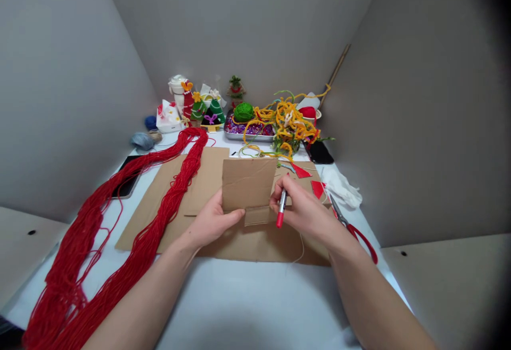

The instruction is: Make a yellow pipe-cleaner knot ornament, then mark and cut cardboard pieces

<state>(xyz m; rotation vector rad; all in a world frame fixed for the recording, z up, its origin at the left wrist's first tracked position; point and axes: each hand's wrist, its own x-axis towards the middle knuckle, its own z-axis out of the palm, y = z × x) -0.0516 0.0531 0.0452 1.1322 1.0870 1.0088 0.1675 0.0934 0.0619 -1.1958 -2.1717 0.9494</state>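
Observation:
My left hand point(214, 221) grips a small brown cardboard piece point(248, 182) by its lower left edge, thumb lying in front. The piece is tilted up toward me, and a narrow folded-looking strip point(257, 216) shows along its bottom. A marker point(282, 206) with a silver barrel and red end is held in my right hand point(301, 201), its red end pointing down. The fingers of that hand are also at the piece's right edge; whether they pinch it I cannot tell. Below both hands lies a large cardboard sheet point(239, 249).
Long red yarn point(159, 227) sprawls over the left side, partly covering a dark tablet point(128, 179). Red-handled scissors point(351, 227) lie at right by a crumpled white tissue point(343, 187). Behind are tangled orange yarn point(293, 121), a bead tray point(249, 137), a phone point(319, 153) and felt trees point(215, 110).

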